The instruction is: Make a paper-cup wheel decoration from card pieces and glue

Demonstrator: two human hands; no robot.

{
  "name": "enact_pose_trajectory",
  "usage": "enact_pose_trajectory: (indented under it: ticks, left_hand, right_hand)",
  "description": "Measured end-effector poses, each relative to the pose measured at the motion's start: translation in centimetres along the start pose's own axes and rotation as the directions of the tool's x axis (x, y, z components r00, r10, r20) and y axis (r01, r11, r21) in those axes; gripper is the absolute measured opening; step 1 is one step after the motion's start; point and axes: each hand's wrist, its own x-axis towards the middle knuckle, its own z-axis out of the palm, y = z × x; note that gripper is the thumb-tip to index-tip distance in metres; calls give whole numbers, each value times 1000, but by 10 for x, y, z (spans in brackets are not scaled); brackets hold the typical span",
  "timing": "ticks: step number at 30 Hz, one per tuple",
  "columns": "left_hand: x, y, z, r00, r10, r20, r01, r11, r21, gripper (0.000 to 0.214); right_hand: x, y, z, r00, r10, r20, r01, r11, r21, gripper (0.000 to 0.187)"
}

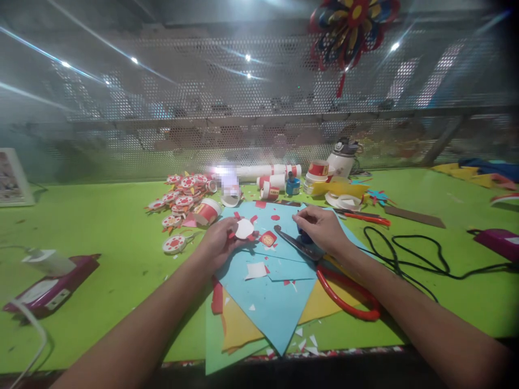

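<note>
Forearms stretch forward from both lower corners and meet over the middle of the green table. The left hand is turned palm inward, its fingers and thumb pinching a white paper disc by the near edge. The disc is round and flat, its plain face tilted up toward the camera, with small red tabs sticking out around its rim. It is held just above a light blue sheet.

The right hand lies knuckles up, fingers curled down over a dark blue object, possibly a small bottle, though too little of it shows to be sure.

Scissors rest on the blue sheet just under that hand. Their long axis runs diagonally, with the dark blades pointing away and to the left, toward the disc, and the red handles lying nearer the person on the right.

A heap of similar red-and-white discs sits farther back on the left.
</note>
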Motion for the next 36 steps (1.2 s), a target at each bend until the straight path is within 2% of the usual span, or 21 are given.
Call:
enact_pose_trajectory:
  ticks: [3, 6, 13, 18, 21, 26, 31, 33, 36]
  left_hand:
    - [0, -1, -1, 1000, -2, -6, 1, 1000, -26, 7]
    - [-2, 0, 1, 1000, -18, 5, 18, 999, -32, 6]
    - [-6, 3, 6, 999, 39, -9, -38, 995, 88, 9]
    - [-11, -2, 10, 987, 112, 119, -128, 982, 142, 8]
    - [-18, -8, 19, 976, 94, 199, -122, 983, 136, 10]
    - [-29, -15, 31, 970, 50, 240, -92, 982, 167, 15]
    - [-31, -8, 30, 958, 24, 286, -61, 990, 123, 29]
    - [-29, -3, 26, 971, 55, 234, -86, 988, 127, 36]
    - [-24, 1, 21, 988, 110, 106, -128, 974, 185, 37]
  right_hand:
    - [0, 1, 1, 1000, 9, 6, -9, 998, 57, 12]
    - [-1, 0, 1, 1000, 22, 15, -23, 996, 89, 12]
    - [-8, -15, 7, 997, -38, 62, 32, 995, 90, 14]
    - [-16, -28, 12, 985, -68, 158, 51, 993, 110, 13]
    - [-21, -35, 17, 976, -27, 215, -17, 980, 199, 13]
    - [-25, -39, 24, 919, 141, 368, -312, 830, 462, 31]
    - [-19, -33, 16, 906, 218, 364, -393, 752, 529, 34]
    - [-16, -31, 10, 897, 227, 379, -424, 681, 596, 30]
    - [-12, -30, 3, 863, 225, 452, -497, 537, 681, 23]
